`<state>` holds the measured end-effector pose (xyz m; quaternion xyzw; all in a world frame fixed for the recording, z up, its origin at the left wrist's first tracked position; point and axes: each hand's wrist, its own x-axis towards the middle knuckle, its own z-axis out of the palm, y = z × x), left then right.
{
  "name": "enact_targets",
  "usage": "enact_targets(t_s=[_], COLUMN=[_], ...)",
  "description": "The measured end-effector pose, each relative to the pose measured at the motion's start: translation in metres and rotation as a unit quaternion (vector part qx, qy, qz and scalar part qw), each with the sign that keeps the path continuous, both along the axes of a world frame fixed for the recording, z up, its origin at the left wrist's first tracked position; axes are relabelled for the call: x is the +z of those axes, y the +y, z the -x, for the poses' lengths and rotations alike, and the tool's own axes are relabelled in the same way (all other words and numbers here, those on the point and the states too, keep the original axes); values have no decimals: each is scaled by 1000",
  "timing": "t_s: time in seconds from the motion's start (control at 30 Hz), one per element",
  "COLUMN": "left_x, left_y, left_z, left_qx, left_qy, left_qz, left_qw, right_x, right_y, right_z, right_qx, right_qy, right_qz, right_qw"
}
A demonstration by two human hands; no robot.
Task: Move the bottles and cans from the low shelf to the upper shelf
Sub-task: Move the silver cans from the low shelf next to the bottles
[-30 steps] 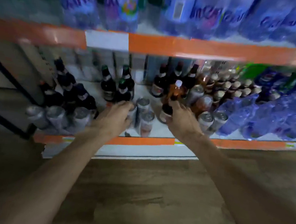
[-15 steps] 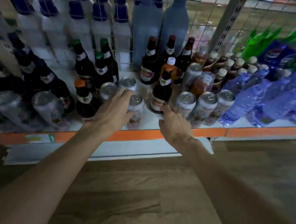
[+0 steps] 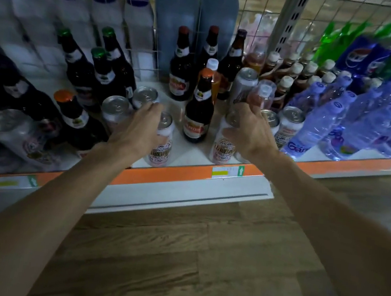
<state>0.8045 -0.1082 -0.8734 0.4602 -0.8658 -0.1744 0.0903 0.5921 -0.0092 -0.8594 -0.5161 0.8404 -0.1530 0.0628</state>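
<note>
The low shelf [image 3: 186, 175] has an orange front strip and carries cans and bottles. My left hand [image 3: 140, 128] curls around a white patterned can [image 3: 162, 148] near the front edge. My right hand [image 3: 249, 130] wraps another white patterned can [image 3: 223, 149], thumb on its left side, fingers reaching past its top. Between my hands stands a brown beer bottle [image 3: 198, 116] with an orange cap. More silver-topped cans [image 3: 116, 110] stand just behind my left hand. The upper shelf is out of view.
Dark bottles with green caps [image 3: 100, 70] crowd the left, and a can [image 3: 15, 131] lies on its side at the far left. Blue water bottles [image 3: 317, 124] fill the right. A wire mesh back [image 3: 256, 14] closes the shelf. Wooden floor [image 3: 199, 260] lies below.
The view dropped from the upper shelf edge to the low shelf. My right hand shifted right from the brown bottle onto a can. My left hand settled around the front can.
</note>
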Motion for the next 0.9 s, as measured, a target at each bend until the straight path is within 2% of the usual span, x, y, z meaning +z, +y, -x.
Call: enact_targets(t_s=[0.07, 0.47, 0.73, 0.8, 0.9], left_x=[2, -1, -14, -14, -9], left_y=[1, 1, 12, 13, 13], left_z=[2, -10, -26, -32, -33], left_qx=[-3, 6, 22, 40, 56], left_qy=[9, 48, 113, 121, 119], left_qz=[-3, -28, -7, -11, -33], left_qw=[1000, 998, 993, 992, 991], right_x=[-2, -15, -15, -14, -15], right_y=[-3, -4, -10, -15, -21], right_z=[4, -8, -37, -42, -39], right_qx=[18, -25, -40, -48, -109], right_qy=[-17, -24, 116, 109, 47], right_qz=[-35, 3, 57, 48, 34], right_qw=[999, 999, 991, 992, 992])
